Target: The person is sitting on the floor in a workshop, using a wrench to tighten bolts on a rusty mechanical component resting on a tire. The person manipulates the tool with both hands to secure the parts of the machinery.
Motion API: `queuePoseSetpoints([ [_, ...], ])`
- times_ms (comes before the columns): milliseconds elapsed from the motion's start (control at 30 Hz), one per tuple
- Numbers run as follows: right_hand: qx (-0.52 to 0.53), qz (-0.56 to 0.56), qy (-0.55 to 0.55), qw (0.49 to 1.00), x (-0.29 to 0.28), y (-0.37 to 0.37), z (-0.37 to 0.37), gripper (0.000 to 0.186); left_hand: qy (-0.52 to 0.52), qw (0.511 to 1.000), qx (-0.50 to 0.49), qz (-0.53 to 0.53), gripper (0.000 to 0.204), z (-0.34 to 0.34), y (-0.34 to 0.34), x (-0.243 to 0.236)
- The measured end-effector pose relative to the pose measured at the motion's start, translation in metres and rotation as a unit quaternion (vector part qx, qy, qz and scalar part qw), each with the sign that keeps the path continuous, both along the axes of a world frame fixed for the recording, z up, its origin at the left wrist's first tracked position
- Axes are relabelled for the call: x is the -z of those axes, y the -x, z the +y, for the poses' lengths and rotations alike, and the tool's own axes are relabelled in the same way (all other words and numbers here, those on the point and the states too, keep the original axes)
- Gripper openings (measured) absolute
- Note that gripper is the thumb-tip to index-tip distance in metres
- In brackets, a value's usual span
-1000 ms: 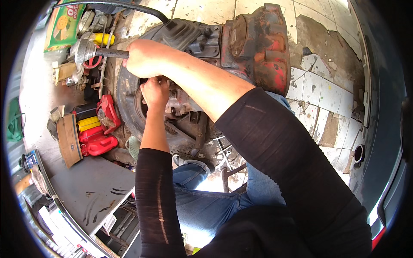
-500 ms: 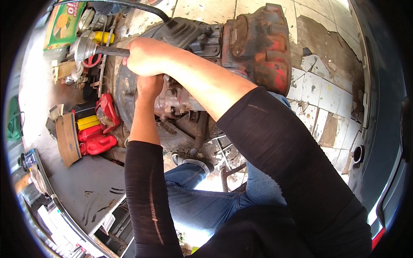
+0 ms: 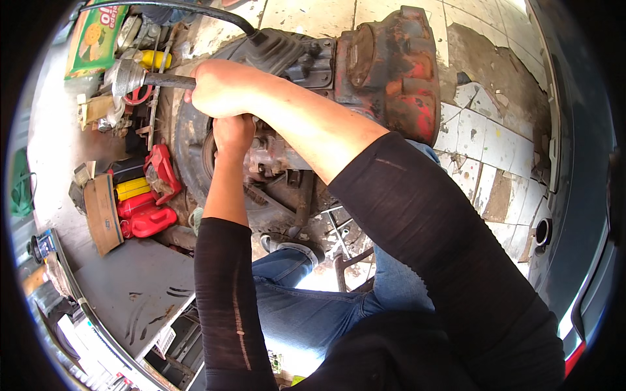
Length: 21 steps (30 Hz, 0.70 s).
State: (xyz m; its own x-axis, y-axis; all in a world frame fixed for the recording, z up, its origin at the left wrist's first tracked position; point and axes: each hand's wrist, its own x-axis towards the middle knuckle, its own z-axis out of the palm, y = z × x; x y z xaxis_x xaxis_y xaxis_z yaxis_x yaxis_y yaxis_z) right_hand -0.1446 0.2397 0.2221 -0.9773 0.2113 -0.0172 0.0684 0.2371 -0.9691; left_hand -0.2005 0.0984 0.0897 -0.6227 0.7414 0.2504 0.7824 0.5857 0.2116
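Note:
My right hand point(image 3: 220, 90) is closed in a fist over a large greasy gearbox point(image 3: 280, 148). From its thumb side a dark metal bar point(image 3: 169, 81) sticks out leftward. The bar ends in a thick grey head point(image 3: 125, 77) that looks wrapped in clear plastic. Just below, my left hand point(image 3: 233, 135) reaches in among the gearbox parts, its fingers hidden under my right hand and wrist. A black gear lever with a rubber boot point(image 3: 277, 51) rises from the gearbox top. On the right is its rust-brown bell housing point(image 3: 391, 72) with red paint traces.
Red plastic containers point(image 3: 151, 221), a cardboard piece point(image 3: 103, 212), a yellow bottle point(image 3: 156, 60) and a green bag point(image 3: 94, 39) lie left. A grey metal panel point(image 3: 134, 293) stands near left. Broken tiles point(image 3: 486, 137) cover the floor right, beside a dark vehicle body point(image 3: 577, 195).
My left hand and forearm have drawn back slightly toward me, showing more of the back of the hand. My right hand keeps nearly the same place, and the view has shifted slightly.

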Motion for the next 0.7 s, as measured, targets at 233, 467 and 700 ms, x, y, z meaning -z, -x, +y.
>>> queuePoseSetpoints([
  [233, -0.001, -0.009, -0.013, 1.0, -0.005, -0.004, -0.002, 0.028, 0.074, 0.997, -0.037, -0.008, 0.022, 0.004, -0.002, -0.001],
  [467, -0.002, 0.002, -0.009, 1.0, -0.002, -0.003, 0.0, 0.028, 0.011, 0.998, 0.038, 0.043, 0.023, -0.001, 0.001, 0.003],
  [700, -0.008, -0.012, 0.004, 1.0, -0.004, -0.005, -0.001, 0.028, 0.05, 0.997, 0.053, 0.01, 0.026, 0.001, 0.019, -0.012],
])
